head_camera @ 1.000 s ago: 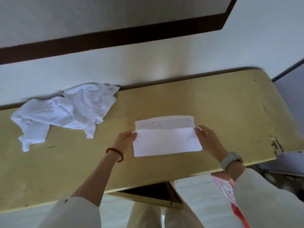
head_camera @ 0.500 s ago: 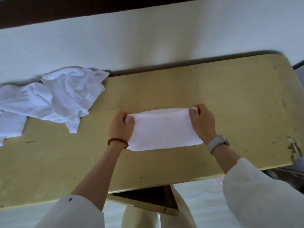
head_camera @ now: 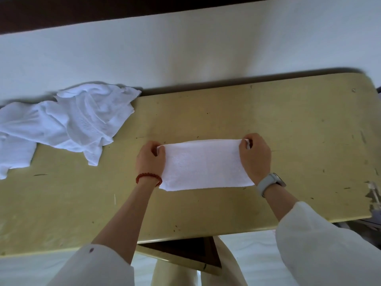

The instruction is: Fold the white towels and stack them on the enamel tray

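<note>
Head view. A folded towel lies flat at the centre of the table, its long axis running from 9 to 3 o'clock. The left hand pinches the towel's corner at about 10 o'clock, fingers curled and closed on the cloth. The right hand pinches the corner at about 2 o'clock in the same way, thumb and fingertips clamped on the far edge. Both hands rest on or just above the towel's short ends.

Step in hand, as judged: a lengthwise fold is being laid down and its far edge aligned; the towel now forms a narrow band. The next move probably calls for bringing one short end over the other, keeping the edges square, to reach a compact stackable size.

A crumpled pile of unfolded white towels sits at 10 o'clock, well apart from the folded one, against the table's far edge.

Containers: no enamel tray appears in this view, so its position and contents cannot be told. Stacking has evidently not begun within the visible field.
</note>
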The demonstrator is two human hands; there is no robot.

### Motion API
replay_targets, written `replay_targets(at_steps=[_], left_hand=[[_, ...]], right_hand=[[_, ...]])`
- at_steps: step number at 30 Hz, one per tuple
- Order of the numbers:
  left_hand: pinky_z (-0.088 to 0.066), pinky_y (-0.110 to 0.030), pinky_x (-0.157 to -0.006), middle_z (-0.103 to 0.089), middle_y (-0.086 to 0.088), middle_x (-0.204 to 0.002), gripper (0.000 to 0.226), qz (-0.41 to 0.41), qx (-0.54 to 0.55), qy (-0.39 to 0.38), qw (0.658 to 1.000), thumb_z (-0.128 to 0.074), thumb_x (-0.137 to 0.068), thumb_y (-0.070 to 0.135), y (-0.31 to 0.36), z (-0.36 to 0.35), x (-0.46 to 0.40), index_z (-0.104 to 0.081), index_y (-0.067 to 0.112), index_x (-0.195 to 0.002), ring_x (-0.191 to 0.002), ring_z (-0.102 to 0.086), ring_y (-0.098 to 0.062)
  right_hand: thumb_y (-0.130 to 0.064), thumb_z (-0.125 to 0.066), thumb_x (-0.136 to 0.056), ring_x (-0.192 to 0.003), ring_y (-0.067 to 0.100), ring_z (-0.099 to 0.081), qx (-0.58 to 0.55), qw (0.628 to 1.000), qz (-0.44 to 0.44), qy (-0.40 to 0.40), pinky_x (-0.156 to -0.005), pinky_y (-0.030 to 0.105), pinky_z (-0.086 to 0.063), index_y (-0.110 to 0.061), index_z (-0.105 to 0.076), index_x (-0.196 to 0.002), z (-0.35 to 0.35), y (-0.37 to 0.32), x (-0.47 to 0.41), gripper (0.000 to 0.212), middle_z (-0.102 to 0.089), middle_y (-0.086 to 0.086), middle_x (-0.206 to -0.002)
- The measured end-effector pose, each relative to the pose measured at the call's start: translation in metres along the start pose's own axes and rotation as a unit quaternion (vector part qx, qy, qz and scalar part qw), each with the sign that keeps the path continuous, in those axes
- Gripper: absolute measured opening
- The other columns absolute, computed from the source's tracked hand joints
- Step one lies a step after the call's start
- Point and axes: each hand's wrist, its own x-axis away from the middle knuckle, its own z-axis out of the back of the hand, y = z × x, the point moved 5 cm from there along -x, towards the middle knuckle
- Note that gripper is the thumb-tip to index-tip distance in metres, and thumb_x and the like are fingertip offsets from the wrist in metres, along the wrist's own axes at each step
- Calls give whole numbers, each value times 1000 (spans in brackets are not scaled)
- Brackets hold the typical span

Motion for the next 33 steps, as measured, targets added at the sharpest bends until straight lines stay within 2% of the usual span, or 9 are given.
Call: replay_targets(at_steps=[4,9,12,14,16,20,25,29,33], left_hand=[[-35,-25,-69,-58,-3,-90,9,-19,-43,11,999,-49,-88,18,1,-2,-1,-57,16,-90,-76,-49,-17],[-34,-24,-74,-56,0,-104,18,-43,-66,-10,997,-48,-91,20,5,-1,-1,-59,17,-105,-81,-47,-14],[-37,-25,-79,-57,3,-103,26,-3,-21,1,1000,-46,-93,23,6,5,2,-57,16,-115,-89,-51,-14],[-38,-25,-79,-56,4,-98,27,42,19,14,999,-47,-93,21,3,11,9,-56,11,-116,-91,-51,-14],[-38,-25,-76,-59,2,-98,23,61,38,-4,997,-49,-92,21,-1,13,20,-57,10,-110,-89,-53,-15],[-43,-21,-66,-65,-1,-93,14,60,76,-53,994,-57,-88,24,-17,22,39,-57,16,-100,-80,-59,-12],[-46,-22,-71,-64,11,-82,15,25,9,-185,982,-67,-82,20,-35,17,47,-57,22,-94,-83,-62,-12],[-42,-25,-71,-66,2,-86,6,1,-87,-177,980,-61,-86,22,-45,21,43,-58,19,-83,-89,-62,-17],[-41,-27,-73,-60,3,-92,13,5,-149,-145,978,-60,-85,24,-38,23,46,-57,17,-95,-94,-58,-21]], right_hand=[[-7,-49,-87,-81,17,-44,0,1000,10,-2,-69,26,-33,-4,-55,-95,2,4,-1,11,-51,6,-96],[-9,-54,-86,-98,29,-51,25,999,36,20,-76,34,-42,-4,-56,-109,6,3,-1,23,-53,14,-109],[-13,-47,-85,-101,29,-50,126,967,204,89,-84,41,-39,-9,-56,-107,6,-19,14,25,-58,16,-109],[-17,-40,-83,-107,25,-50,157,933,322,35,-94,42,-30,-15,-52,-111,-14,-35,34,31,-61,11,-112],[-22,-37,-86,-119,27,-50,190,903,380,-62,-108,49,-22,-17,-50,-120,-42,-44,56,37,-57,10,-124],[-35,-30,-91,-134,31,-34,288,874,363,-149,-109,59,-14,-21,-41,-133,-79,-33,69,46,-42,10,-143],[-38,-27,-92,-138,28,-18,314,864,365,-146,-109,57,-4,-23,-31,-140,-84,-25,67,51,-31,8,-150],[-38,-26,-92,-139,28,-20,317,864,364,-138,-109,57,-1,-24,-31,-141,-84,-26,68,51,-29,7,-151],[-38,-27,-93,-139,29,-19,326,861,365,-140,-110,60,-4,-24,-28,-142,-85,-27,69,52,-27,7,-151]])
